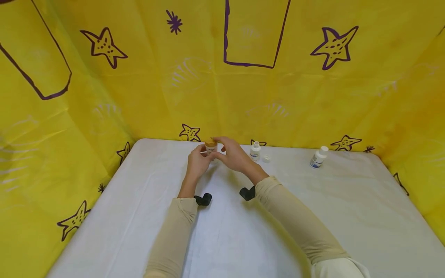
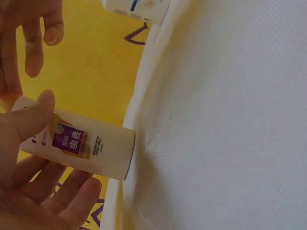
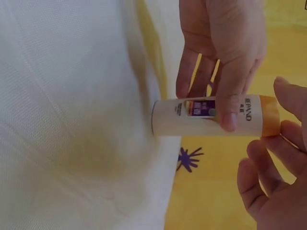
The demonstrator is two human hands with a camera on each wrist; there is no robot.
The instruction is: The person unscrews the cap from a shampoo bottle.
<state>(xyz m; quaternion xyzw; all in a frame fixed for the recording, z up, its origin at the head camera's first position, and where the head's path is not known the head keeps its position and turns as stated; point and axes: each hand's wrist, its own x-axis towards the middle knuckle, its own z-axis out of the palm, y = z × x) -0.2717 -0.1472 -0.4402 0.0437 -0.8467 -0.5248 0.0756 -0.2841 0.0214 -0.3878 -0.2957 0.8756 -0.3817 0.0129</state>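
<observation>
Near the back edge of the table, both hands are on a white shampoo-type bottle point(image 1: 211, 148) with an orange cap point(image 3: 269, 116) and a purple label. My left hand point(image 1: 198, 166) grips the bottle's body, its thumb point(image 3: 229, 117) across the front and its other fingers behind. At the top, my right hand point(image 1: 234, 156) pinches the orange cap between thumb and fingers. The bottle stands upright in the head view, its base point(image 2: 125, 155) right at the white tabletop in the left wrist view.
Right of the hands stands a small white bottle point(image 1: 255, 151) with its neck uncovered, a white cap point(image 1: 266, 158) beside it. Farther right is another white bottle point(image 1: 318, 157), capped. Yellow cloth point(image 1: 215, 92) with purple drawings surrounds the white-covered table point(image 1: 222, 239).
</observation>
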